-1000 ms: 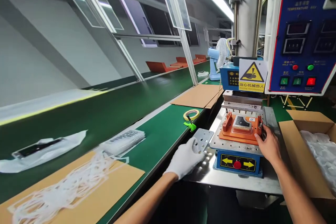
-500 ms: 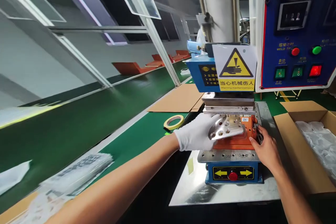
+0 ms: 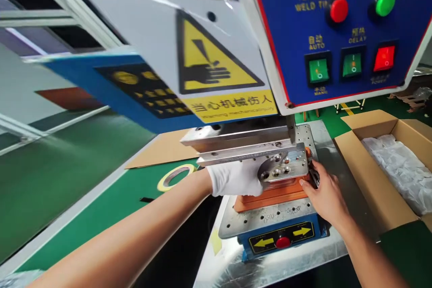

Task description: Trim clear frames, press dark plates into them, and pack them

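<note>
My left hand point(image 3: 232, 179), in a white glove, is closed on a drilled metal plate point(image 3: 285, 167) and holds it flat over the orange fixture point(image 3: 270, 195) of a press. My bare right hand point(image 3: 324, 195) rests against the fixture's right side with its fingers curled at a small dark part there. The fixture sits on a steel base plate point(image 3: 270, 218) under the press head point(image 3: 243, 144). What lay in the fixture is hidden under the metal plate.
A blue control panel point(image 3: 337, 31) with red and green buttons and a yellow warning sign point(image 3: 216, 76) hang close overhead. A start panel with a red button point(image 3: 282, 241) faces me. An open cardboard box point(image 3: 381, 175) of bagged parts stands at the right. A tape roll point(image 3: 173, 176) lies on the green bench.
My left hand lifted the metal plate from the steel table and carried it right, onto the orange fixture. My head moved in closer and lower. The right hand stayed at the fixture's right side.
</note>
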`<action>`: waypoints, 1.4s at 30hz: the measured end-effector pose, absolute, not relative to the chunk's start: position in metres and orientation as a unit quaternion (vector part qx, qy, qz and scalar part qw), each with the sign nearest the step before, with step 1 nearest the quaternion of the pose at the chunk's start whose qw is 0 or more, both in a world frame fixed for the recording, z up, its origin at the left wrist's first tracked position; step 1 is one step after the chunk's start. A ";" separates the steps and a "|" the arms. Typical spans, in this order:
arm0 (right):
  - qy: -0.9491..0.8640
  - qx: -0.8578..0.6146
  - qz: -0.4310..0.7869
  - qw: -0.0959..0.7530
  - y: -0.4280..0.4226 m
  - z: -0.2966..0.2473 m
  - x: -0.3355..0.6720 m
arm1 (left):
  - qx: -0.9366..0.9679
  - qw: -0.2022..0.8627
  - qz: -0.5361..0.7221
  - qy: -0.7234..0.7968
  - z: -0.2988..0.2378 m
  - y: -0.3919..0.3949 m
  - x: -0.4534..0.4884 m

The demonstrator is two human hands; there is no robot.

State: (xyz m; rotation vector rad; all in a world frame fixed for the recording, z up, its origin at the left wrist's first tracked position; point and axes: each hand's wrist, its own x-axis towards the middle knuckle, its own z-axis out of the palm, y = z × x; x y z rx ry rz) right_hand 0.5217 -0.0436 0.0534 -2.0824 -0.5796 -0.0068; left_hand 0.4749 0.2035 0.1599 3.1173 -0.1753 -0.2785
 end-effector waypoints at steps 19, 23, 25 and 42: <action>-0.319 -0.782 -0.046 0.533 -0.048 0.042 0.531 | 0.995 0.050 -0.058 -0.057 0.131 0.158 0.497; -0.326 -0.779 -0.045 0.534 -0.047 0.044 0.533 | 0.996 0.042 -0.059 -0.057 0.129 0.157 0.498; -0.335 -0.780 -0.046 0.527 -0.048 0.045 0.535 | 0.995 0.050 -0.061 -0.055 0.132 0.154 0.499; -0.529 -0.767 -0.170 0.321 0.006 0.083 0.491 | 0.950 0.198 0.239 0.042 0.115 0.198 0.410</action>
